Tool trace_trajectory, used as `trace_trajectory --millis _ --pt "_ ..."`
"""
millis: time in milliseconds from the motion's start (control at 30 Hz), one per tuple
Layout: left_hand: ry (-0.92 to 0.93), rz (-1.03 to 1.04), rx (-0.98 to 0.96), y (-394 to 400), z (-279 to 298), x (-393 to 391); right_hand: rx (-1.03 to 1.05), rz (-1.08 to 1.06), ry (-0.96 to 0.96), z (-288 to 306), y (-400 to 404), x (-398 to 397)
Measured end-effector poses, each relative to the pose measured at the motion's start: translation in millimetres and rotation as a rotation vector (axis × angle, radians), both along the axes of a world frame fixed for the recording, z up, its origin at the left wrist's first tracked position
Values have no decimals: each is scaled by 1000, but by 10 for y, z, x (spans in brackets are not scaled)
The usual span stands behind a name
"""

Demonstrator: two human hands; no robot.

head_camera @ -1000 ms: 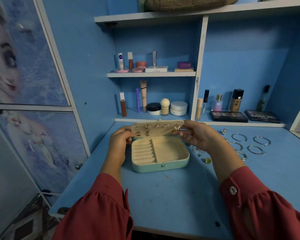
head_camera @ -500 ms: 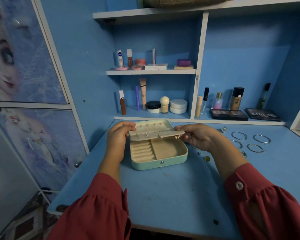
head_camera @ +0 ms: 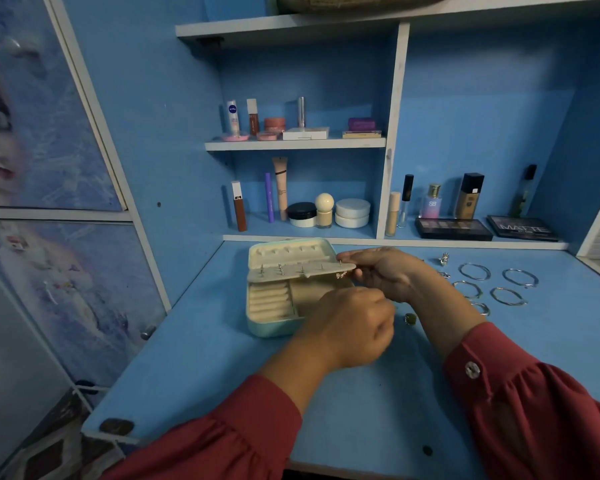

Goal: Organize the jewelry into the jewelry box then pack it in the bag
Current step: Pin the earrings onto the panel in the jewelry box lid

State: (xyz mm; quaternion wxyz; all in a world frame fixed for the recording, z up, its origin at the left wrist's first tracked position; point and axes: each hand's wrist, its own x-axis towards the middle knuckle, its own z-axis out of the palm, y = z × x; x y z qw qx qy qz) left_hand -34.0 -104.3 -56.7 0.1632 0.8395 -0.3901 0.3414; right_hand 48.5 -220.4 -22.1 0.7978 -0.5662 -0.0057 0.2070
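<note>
Center frame: open box [head_camera: 269,323] on blue desk [head_camera: 361,410]; right hand [head_camera: 383,271] pinches earring panel [head_camera: 298,271], left hand [head_camera: 352,323] curled in front. Bangles [head_camera: 492,285] right.

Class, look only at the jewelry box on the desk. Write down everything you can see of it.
The jewelry box is a rounded, pale teal case with a cream lining, lying open on the blue desk. Its base shows ridged ring rolls on the left and an open compartment beside them. The lid lies back. A cream earring panel carrying studs is held roughly level over the base, pinched at its right end by the right hand. The left hand covers the front right corner.
</note>
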Motion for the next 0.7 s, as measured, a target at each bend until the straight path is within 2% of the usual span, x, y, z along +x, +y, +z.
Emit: trace_trajectory --millis 167,233,467,600,700 --pt "-56 208 422 -121 -35 29 -43 32 -17 19 -19 2" --pt "-13 293 512 -180 -31 5 -52 44 -15 37 -26 -13" --pt "59 434 487 -342 72 -76 -79 57 -15 49 -32 -24" --pt "169 445 537 -381 129 -70 -82 76 -10 53 -41 -22" --pt "149 428 509 -329 143 -106 -73 82 -6 50 -43 -25"
